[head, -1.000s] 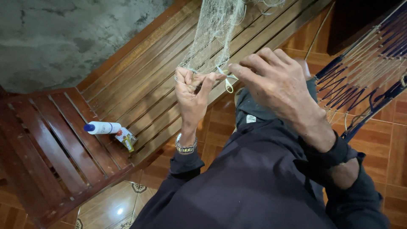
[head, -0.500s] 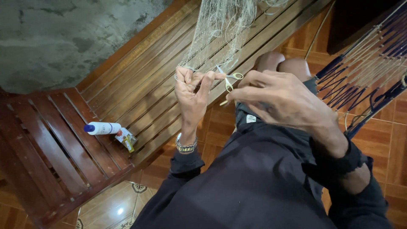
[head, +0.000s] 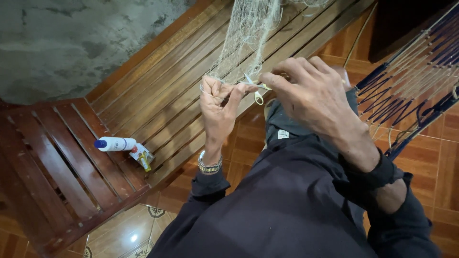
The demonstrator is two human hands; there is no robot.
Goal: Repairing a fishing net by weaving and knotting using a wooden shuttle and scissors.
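Netting (head: 244, 33) pinched by left hand (head: 217, 112) — right hand (head: 311, 93) holds scissors (head: 256, 91).

Slatted wooden bench (head: 57, 167) with white bottle (head: 114, 144) and small packet (head: 142, 155).

My right hand (head: 311, 98) has come back up from its lower, spread position half a second ago and now sits level with my left hand (head: 220, 107). The small scissors (head: 256, 88) have shifted with it, tips now at the net (head: 244, 33).
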